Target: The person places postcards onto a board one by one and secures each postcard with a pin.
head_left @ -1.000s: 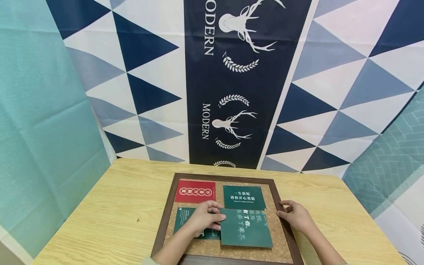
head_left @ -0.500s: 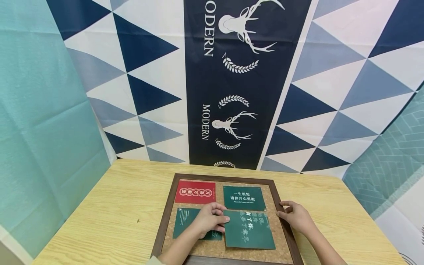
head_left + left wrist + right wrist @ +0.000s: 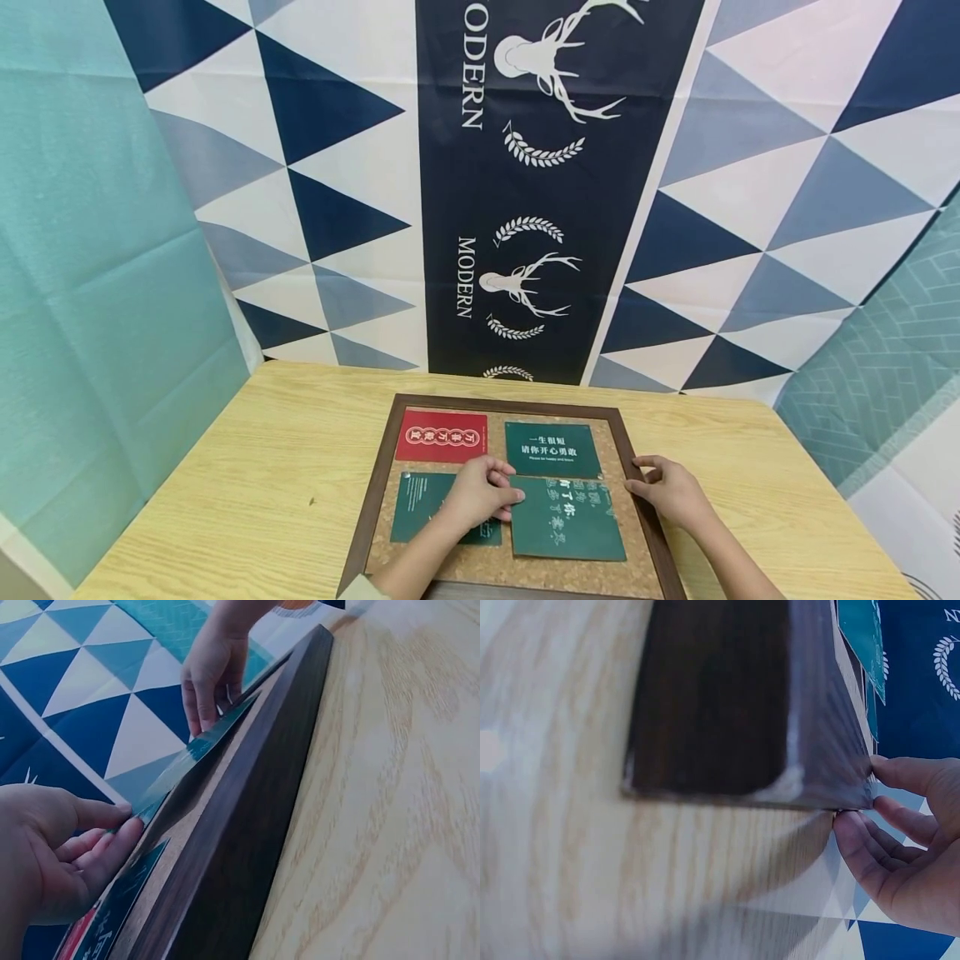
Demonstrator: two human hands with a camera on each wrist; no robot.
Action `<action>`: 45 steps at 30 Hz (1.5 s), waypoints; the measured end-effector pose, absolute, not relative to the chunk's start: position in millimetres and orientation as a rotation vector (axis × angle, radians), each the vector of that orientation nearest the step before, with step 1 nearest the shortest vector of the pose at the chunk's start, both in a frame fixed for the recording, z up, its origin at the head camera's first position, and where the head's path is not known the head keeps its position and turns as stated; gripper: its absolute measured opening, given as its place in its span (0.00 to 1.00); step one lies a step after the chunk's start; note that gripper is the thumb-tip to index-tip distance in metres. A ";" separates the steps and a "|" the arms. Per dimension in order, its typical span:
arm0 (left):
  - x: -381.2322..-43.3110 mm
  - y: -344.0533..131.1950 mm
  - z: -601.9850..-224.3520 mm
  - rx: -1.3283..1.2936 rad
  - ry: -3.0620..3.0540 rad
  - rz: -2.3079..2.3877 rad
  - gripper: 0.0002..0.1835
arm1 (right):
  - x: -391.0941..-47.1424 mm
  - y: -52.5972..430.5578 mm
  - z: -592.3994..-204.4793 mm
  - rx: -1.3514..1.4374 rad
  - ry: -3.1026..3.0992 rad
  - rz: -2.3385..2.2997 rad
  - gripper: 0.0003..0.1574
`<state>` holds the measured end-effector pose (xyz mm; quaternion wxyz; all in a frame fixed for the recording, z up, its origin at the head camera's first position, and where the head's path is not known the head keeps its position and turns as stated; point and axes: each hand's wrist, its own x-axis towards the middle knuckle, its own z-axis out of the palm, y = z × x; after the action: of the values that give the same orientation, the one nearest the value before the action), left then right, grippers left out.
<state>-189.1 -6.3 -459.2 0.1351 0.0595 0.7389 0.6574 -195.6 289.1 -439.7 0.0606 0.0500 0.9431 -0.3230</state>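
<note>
My left hand [image 3: 480, 497] pinches the left edge of a green card [image 3: 567, 529] with white writing. The card lies over the lower right part of a cork board [image 3: 547, 577] with a dark wooden frame. In the left wrist view, the held card [image 3: 172, 774] is slanted, with a gap to the cork beneath. My right hand [image 3: 671, 493] holds the frame's right side; in the right wrist view its thumb and fingers grip the frame edge [image 3: 829, 720]. Partly behind my left hand is another green card [image 3: 417, 507] at the board's lower left.
A red card [image 3: 441, 437] is on the board's upper left, and a green card [image 3: 553, 450] with white text on its upper right. The board rests on a light wooden table [image 3: 247, 500]. Patterned cloth [image 3: 360, 167] hangs behind the table.
My left hand has moved slightly right with the green card, uncovering more of the lower left card. The card's far edge now sits just below the upper right card. My right hand stays on the frame.
</note>
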 end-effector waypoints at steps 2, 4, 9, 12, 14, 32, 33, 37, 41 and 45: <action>-188.7 -5.1 -459.0 0.190 2.187 1.873 0.15 | -195.6 289.2 -439.7 0.154 2.849 -0.980 0.35; -187.9 -3.8 -458.5 0.197 2.229 1.840 0.15 | -195.7 289.1 -439.8 0.156 2.846 -0.981 0.35; -184.4 -0.3 -456.3 0.218 2.348 1.734 0.15 | -195.7 288.3 -440.0 0.160 2.841 -0.982 0.35; -182.7 1.3 -455.3 0.230 2.422 1.666 0.15 | -195.6 287.9 -439.9 0.162 2.839 -0.985 0.35; -182.3 2.0 -454.7 0.234 2.466 1.621 0.16 | -195.6 287.8 -439.9 0.161 2.839 -0.988 0.35; -183.3 9.0 -447.3 0.348 2.810 1.210 0.15 | -196.0 288.5 -439.8 0.142 2.854 -0.981 0.35; -183.2 9.2 -447.3 0.352 2.815 1.203 0.15 | -195.9 288.6 -439.8 0.142 2.854 -0.981 0.35; -182.1 10.0 -446.0 0.363 2.817 1.201 0.16 | -195.8 288.9 -439.5 0.146 2.857 -0.978 0.35; -180.9 10.2 -445.5 0.360 2.817 1.200 0.16 | -195.6 289.3 -439.4 0.146 2.856 -0.980 0.35; -180.7 10.0 -445.8 0.353 2.815 1.201 0.16 | -195.4 289.7 -439.2 0.150 2.849 -0.983 0.36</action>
<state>-180.7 10.0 -445.8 0.0302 0.1146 0.9133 0.3897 -195.4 289.7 -439.2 0.0622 0.0497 0.9423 -0.3252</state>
